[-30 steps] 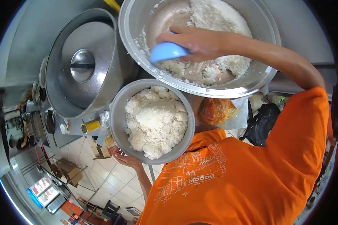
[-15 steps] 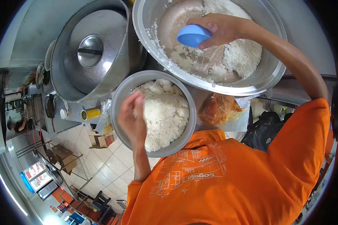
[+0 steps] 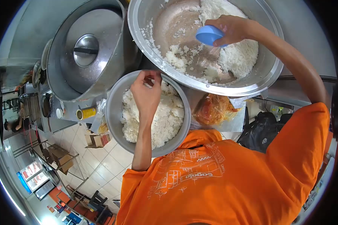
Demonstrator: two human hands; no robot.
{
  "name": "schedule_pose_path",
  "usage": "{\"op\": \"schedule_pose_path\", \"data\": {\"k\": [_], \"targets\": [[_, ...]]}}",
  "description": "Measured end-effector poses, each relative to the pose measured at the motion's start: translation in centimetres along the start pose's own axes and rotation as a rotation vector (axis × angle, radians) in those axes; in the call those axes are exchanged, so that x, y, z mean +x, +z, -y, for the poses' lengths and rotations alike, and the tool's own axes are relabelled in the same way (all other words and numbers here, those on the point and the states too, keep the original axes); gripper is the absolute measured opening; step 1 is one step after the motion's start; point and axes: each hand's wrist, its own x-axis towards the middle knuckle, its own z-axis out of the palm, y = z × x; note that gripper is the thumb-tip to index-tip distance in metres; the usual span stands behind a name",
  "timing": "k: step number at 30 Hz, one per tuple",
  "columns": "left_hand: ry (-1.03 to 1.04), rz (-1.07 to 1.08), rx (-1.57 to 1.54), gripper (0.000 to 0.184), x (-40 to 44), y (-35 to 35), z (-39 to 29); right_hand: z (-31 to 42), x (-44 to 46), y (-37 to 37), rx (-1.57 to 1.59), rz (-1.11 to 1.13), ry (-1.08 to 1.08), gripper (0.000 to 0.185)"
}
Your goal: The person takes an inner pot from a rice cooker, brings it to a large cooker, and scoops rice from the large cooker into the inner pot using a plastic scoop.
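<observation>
My right hand is closed on a small blue plastic bowl, tilted over the large metal basin. White cooked rice lies along the basin's right side, with loose clumps across its scraped bottom. In front stands a smaller grey pot filled with rice. My left hand is over this pot, its fingers curled in against the thumb at the far rim. Whether they grip the rim or hold a bit of rice is hidden.
A big metal pot with a lid stands left, close to the basin. A plastic bag of orange-brown food lies right of the rice pot. A yellow can is on the counter at left; an open cardboard box is beyond.
My left hand has moved from the pot's left side up to its far rim, fingers curling in. My right hand has shifted the blue bowl right, tipping it further over the basin.
</observation>
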Motion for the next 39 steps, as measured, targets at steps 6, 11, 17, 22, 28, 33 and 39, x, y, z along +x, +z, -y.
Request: {"op": "schedule_pose_path", "data": {"k": [6,11,17,22,28,33,39], "targets": [[-0.036,-0.014,0.400,0.013,-3.1,-6.2,3.9,-4.8,1.9,-0.4,-0.101,0.025,0.213,0.070],[-0.177,0.252,0.514,0.009,-8.8,-12.8,6.5,-4.6,7.1,2.8,-0.147,-0.155,-0.087,0.063],[-0.133,0.310,0.526,0.022,-13.3,-14.3,5.9,4.7,9.2,8.1,-0.279,-0.169,-0.409,0.061],[-0.123,0.110,0.428,0.014,-13.9,-14.8,6.0,4.6,3.6,6.6,-0.149,0.515,-0.107,0.060],[0.026,-0.179,0.478,0.012,-14.5,-15.6,10.0,-0.2,-1.9,1.9,0.153,0.664,0.229,0.073],[-0.054,-0.452,0.765,0.030,-15.7,-14.6,12.1,-6.0,-5.0,-4.5,-0.054,0.633,0.441,0.073],[-0.183,-0.552,0.482,0.048,-16.2,-12.8,12.4,-8.2,-7.0,1.4,-0.722,-0.070,0.401,0.068]]}}
